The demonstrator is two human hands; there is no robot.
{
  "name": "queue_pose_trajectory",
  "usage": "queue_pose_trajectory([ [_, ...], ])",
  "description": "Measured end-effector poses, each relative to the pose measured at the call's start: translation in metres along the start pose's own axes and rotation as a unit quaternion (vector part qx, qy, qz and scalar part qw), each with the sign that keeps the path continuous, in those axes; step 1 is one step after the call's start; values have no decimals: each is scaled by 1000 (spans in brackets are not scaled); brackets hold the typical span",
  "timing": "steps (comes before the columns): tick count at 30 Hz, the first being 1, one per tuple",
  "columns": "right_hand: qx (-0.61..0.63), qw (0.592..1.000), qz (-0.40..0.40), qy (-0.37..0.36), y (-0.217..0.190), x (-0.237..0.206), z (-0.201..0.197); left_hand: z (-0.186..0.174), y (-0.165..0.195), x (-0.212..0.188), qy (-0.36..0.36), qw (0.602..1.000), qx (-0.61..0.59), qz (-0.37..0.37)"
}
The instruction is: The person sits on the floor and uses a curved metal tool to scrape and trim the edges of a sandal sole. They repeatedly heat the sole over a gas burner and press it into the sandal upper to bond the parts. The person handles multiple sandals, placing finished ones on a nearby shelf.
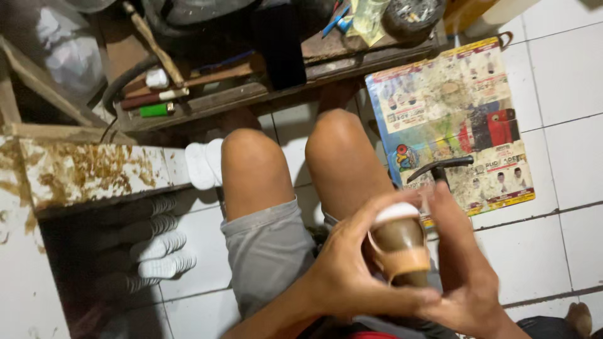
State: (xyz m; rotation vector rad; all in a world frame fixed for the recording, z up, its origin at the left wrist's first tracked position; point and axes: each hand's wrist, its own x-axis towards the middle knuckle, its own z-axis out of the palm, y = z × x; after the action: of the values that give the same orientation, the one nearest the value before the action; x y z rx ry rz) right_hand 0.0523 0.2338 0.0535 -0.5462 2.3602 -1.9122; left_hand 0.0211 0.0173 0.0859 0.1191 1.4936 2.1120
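I sit with bare knees over a white tiled floor. My left hand (348, 270) wraps around a small brown shoe last with a white top (401, 235). A tan leather strap piece (408, 262) is looped around the last's lower part. My right hand (461, 270) holds the same piece from the right side, its fingers pressed against the strap and the last. Just beyond my right hand a black hammer (443, 166) lies on a dirty printed poster sheet (452, 113) on the floor.
A stack of white shoe soles (160, 245) lies at the left, beside a stained white slab (81, 172). A low wooden shelf (251, 88) at the top holds tools, a green tube and a black bottle. Another white sole (204, 164) leans near my left knee.
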Motion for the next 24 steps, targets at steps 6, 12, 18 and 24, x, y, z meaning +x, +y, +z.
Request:
queue_pose_trajectory([
  [6,195,946,250,-71,-4,1,0,2,-14,-12,-14,998,-4,65],
  [12,102,973,200,-51,-6,-10,7,7,-34,-27,16,995,31,90],
  [18,106,975,191,-43,-17,-5,18,6,-40,-34,25,996,-64,62],
  [24,86,975,192,-76,-13,2,15,7,-26,-28,59,991,80,91],
])
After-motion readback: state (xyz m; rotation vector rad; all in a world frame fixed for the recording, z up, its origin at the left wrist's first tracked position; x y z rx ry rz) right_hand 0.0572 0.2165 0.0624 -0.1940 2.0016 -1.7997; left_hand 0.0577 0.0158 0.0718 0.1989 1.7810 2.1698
